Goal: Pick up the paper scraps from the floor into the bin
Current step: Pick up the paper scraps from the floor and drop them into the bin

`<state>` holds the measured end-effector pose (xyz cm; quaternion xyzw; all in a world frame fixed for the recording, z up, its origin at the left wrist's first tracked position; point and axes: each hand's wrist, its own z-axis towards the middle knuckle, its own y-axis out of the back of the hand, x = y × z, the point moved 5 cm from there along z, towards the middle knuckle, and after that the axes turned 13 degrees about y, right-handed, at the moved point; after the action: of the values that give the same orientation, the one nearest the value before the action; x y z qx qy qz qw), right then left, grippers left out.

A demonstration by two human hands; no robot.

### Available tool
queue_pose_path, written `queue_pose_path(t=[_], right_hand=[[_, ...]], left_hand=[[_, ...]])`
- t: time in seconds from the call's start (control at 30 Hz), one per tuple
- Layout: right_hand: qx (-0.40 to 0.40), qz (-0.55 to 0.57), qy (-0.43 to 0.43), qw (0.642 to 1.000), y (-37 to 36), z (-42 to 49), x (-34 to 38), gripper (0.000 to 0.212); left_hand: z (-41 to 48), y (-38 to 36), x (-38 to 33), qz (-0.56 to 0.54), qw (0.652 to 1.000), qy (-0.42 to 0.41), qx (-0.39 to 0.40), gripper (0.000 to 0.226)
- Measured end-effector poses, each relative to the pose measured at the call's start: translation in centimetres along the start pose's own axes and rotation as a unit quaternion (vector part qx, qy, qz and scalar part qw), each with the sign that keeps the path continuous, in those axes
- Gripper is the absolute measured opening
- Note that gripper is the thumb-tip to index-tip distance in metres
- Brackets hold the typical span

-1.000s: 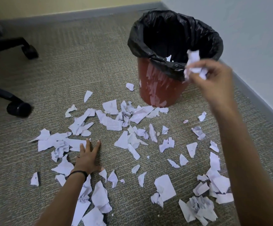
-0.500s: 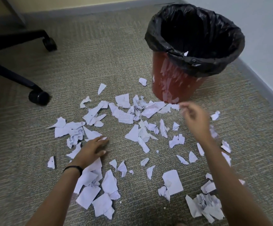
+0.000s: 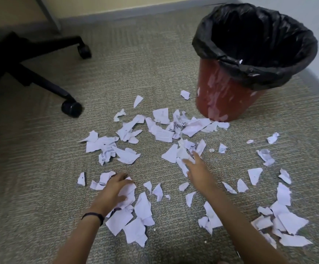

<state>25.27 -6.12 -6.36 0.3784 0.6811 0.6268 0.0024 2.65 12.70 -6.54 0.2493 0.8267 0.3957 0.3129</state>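
Several torn white paper scraps [image 3: 162, 133] lie scattered over the carpet. A red bin [image 3: 221, 96] with a black liner [image 3: 253, 69] stands upright at the back right. My left hand [image 3: 115, 189] lies on a bunch of scraps [image 3: 128, 191] at the lower left, fingers curled over them. My right hand [image 3: 197, 171] is low over the middle of the pile, fingers spread and touching scraps [image 3: 181, 155], nothing held in it.
A black office chair base [image 3: 40, 80] with castors [image 3: 71, 109] stands at the left. A wall with a grey skirting board [image 3: 136, 10] runs along the back, and another wall closes the right side behind the bin.
My right hand came down from the bin's rim, without the scraps it held, to the pile in the middle. My left hand shifted toward me onto other scraps.
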Motion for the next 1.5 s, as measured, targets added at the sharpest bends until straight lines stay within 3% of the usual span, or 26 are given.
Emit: queue_pose_path(t=[0.13, 0.33, 0.53, 0.67, 0.73, 0.8, 0.97, 1.07, 1.23, 1.4, 1.5], right_hand=[[0.001, -0.075, 0.005, 0.997, 0.6, -0.1, -0.9, 0.059], [-0.009, -0.077, 0.002, 0.997, 1.2, 0.1, -2.3, 0.055], [-0.047, -0.074, -0.024, 0.996, 1.8, -0.8, -2.5, 0.046], [-0.088, -0.087, -0.035, 0.992, 3.4, -0.7, -3.2, 0.064], [-0.058, -0.038, -0.039, 0.997, 3.6, 0.2, -3.5, 0.074], [-0.004, 0.013, -0.054, 0.998, 3.3, 1.3, -3.5, 0.082], [0.116, -0.033, -0.037, 0.992, 1.6, 3.0, -1.4, 0.094], [0.143, -0.072, -0.026, 0.987, 0.5, 3.1, -0.3, 0.088], [0.079, -0.094, 0.041, 0.992, 0.8, 2.5, 1.6, 0.048], [0.040, -0.135, 0.095, 0.986, 0.0, 1.2, 2.1, 0.048], [0.003, -0.066, 0.072, 0.995, 0.9, 0.9, 0.5, 0.032]], left_hand=[[-0.2, 0.2, -0.7, -0.040, 0.999, 0.002, -0.037, 0.046], [0.9, 0.6, -0.9, -0.031, 0.999, 0.019, 0.008, 0.035], [1.8, 0.2, -1.4, -0.005, 0.998, 0.021, 0.056, 0.047], [1.2, -0.1, -1.5, -0.036, 0.994, 0.009, 0.104, 0.054], [0.8, 0.3, -1.8, -0.035, 0.991, 0.009, 0.126, 0.057], [0.4, 0.4, -2.0, -0.009, 0.990, -0.007, 0.138, 0.077], [-0.9, -0.4, -1.9, 0.090, 0.984, -0.029, 0.148, 0.091], [-1.8, -0.8, -2.4, 0.142, 0.982, -0.047, 0.118, 0.075], [-1.9, -0.9, -3.0, 0.131, 0.985, -0.076, 0.083, 0.032], [-1.1, -0.2, -3.2, 0.080, 0.990, -0.052, 0.100, 0.017], [0.0, 1.1, -4.0, 0.033, 0.994, -0.051, 0.095, 0.028]])
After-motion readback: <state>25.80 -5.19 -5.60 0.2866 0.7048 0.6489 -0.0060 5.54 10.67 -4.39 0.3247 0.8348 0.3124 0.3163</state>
